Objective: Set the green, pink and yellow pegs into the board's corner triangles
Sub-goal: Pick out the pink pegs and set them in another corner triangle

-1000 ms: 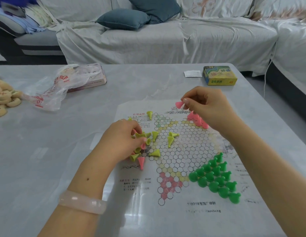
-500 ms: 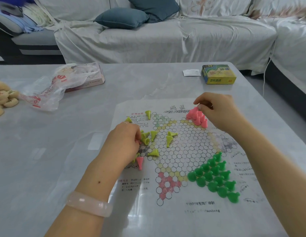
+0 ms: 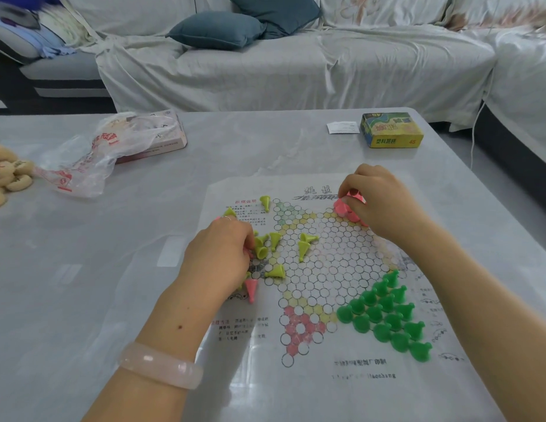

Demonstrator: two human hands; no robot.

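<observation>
The right hand [image 3: 384, 202] sits over the pink pegs [image 3: 342, 207] at the paper board's [image 3: 326, 269] far right triangle, fingers curled down and pinching 1 of them at the cluster's far edge; its seat lies directly under the fingertips, so the coming move looks like a short press downward. The left hand [image 3: 223, 254] rests among the yellow pegs [image 3: 305, 245] at the board's left side, fingers bent into the pile, though whether they grip 1 is hidden. Most yellow pegs lie tipped over with long axes pointing various ways, so each needs righting. 1 stray pink peg [image 3: 252, 289] lies just beside the left wrist, tip toward the person, far nearer the left hand. The green pegs [image 3: 387, 315] stand upright, filling the near right triangle. A yellow game box [image 3: 390, 130] sits closed on the table [image 3: 83, 284]; its contents cannot be seen.
</observation>
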